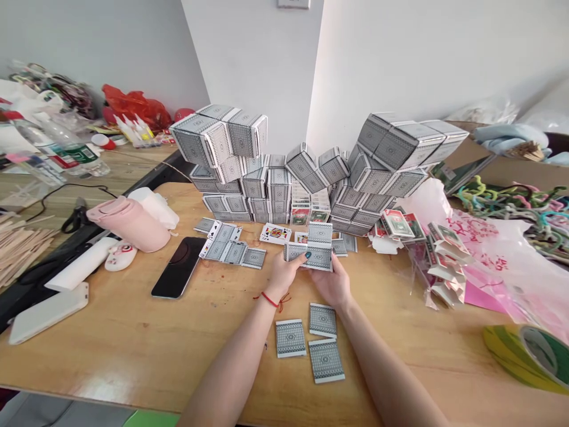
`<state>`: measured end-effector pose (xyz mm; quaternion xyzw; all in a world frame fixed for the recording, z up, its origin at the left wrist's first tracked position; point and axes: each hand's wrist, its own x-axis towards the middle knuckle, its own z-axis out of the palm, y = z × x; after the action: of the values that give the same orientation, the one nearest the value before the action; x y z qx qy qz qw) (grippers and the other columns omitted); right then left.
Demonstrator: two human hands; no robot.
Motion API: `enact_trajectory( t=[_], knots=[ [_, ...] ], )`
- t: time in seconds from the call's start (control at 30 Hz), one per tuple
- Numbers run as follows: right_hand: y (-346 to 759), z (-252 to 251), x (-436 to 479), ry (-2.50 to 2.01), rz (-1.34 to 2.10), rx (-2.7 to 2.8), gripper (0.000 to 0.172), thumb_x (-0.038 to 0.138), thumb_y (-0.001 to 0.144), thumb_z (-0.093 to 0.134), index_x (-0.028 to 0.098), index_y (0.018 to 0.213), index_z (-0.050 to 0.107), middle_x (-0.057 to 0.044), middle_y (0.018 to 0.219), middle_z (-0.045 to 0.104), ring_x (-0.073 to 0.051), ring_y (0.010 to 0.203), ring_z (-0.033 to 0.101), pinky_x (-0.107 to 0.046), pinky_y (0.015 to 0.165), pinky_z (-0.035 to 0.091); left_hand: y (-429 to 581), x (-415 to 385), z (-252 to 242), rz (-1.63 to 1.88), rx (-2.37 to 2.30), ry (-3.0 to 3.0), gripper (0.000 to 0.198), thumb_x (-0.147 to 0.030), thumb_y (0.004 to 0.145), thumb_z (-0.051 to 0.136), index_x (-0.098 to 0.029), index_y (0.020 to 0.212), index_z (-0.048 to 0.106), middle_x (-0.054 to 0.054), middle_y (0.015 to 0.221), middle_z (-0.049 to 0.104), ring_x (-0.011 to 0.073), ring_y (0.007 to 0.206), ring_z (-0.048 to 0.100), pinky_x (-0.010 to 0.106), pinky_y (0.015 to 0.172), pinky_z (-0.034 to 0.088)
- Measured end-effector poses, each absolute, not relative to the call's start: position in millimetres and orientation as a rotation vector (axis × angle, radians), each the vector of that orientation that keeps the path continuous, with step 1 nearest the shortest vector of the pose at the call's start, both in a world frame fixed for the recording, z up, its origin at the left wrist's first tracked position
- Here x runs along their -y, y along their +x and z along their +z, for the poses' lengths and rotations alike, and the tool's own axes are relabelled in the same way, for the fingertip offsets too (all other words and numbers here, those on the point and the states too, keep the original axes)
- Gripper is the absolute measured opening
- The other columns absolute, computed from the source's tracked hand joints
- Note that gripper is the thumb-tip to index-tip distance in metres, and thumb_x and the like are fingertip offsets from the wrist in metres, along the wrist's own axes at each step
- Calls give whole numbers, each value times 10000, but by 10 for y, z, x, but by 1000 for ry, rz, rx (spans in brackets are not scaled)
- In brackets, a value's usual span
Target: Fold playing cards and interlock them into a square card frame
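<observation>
Both hands hold a stack of grey-backed playing cards (pixel 318 256) above the wooden table (pixel 133 350). My left hand (pixel 284 274) grips its left side, thumb on top, with a red string on the wrist. My right hand (pixel 334 283) closes on the right side from below. Three small piles of cards (pixel 311 344) lie face down between my forearms. More loose cards (pixel 231 249), some face up, are spread just beyond my left hand. Behind them rises a wall of stacked grey card boxes (pixel 275 178).
A black phone (pixel 178 268), a pink bottle (pixel 133 224) and white items lie at the left. At the right are flat unfolded card cartons (pixel 438 249), pink plastic bags (pixel 498 261) and a yellow-green tape roll (pixel 528 356). Water bottles (pixel 66 148) stand on the far-left desk.
</observation>
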<state>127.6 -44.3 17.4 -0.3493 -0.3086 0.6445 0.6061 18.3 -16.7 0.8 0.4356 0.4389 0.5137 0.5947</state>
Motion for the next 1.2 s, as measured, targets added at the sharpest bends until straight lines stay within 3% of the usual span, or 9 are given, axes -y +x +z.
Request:
enact_trajectory(
  t=[0.17, 0.33, 0.5, 0.63, 0.8, 1.0, 1.2],
  knots=[
    [1288, 45, 411, -798, 1407, 632, 284, 437, 752, 482, 218, 891, 599, -32, 940, 657, -212, 964, 579, -338, 752, 492, 179, 190, -1, 1177, -1056, 1043, 312, -308, 625, 674, -142, 888, 652, 76, 962, 671, 222, 913, 603, 313, 779, 466],
    [1298, -33, 415, -1014, 1248, 735, 366, 492, 780, 422, 193, 920, 581, -75, 876, 652, -232, 885, 590, -319, 664, 489, 178, 210, 13, 1159, -1060, 1044, 297, -294, 627, 672, -145, 883, 657, 73, 952, 675, 223, 906, 606, 317, 768, 473],
    [1350, -87, 441, -1371, 901, 973, 469, 562, 808, 321, 167, 741, 565, -71, 708, 632, -207, 714, 567, -273, 565, 434, 182, 218, 34, 1152, -1058, 1030, 294, -293, 616, 682, -138, 864, 658, 77, 926, 680, 221, 878, 615, 318, 754, 487],
    [1399, -144, 440, -1597, 643, 1093, 524, 596, 803, 298, 194, 494, 432, -20, 461, 515, -149, 480, 468, -250, 440, 316, 194, 218, 17, 1103, -1017, 957, 313, -317, 615, 683, -138, 869, 646, 66, 896, 684, 207, 785, 632, 311, 652, 522],
    [1428, -161, 459, -1623, 683, 1228, 584, 544, 842, 274, 213, 381, 411, -7, 329, 448, -121, 339, 431, -245, 433, 328, 204, 218, 6, 1107, -1001, 932, 283, -309, 609, 688, -141, 832, 640, 55, 883, 682, 192, 731, 633, 314, 625, 537],
    [1438, -119, 459, -1687, 560, 1230, 570, 535, 841, 285, 218, 391, 432, -25, 334, 473, -146, 360, 471, -251, 429, 327, 199, 229, 52, 1075, -954, 888, 298, -302, 618, 685, -132, 857, 628, 73, 921, 668, 182, 716, 630, 318, 622, 546],
    [1483, -115, 404, -1671, 781, 1103, 584, 590, 816, 276, 221, 383, 410, -8, 284, 422, -129, 278, 410, -247, 339, 303, 10, 164, 77, 854, -706, 749, 395, -251, 637, 669, -152, 1013, 598, 93, 959, 655, 214, 821, 624, 368, 721, 529]
  ],
)
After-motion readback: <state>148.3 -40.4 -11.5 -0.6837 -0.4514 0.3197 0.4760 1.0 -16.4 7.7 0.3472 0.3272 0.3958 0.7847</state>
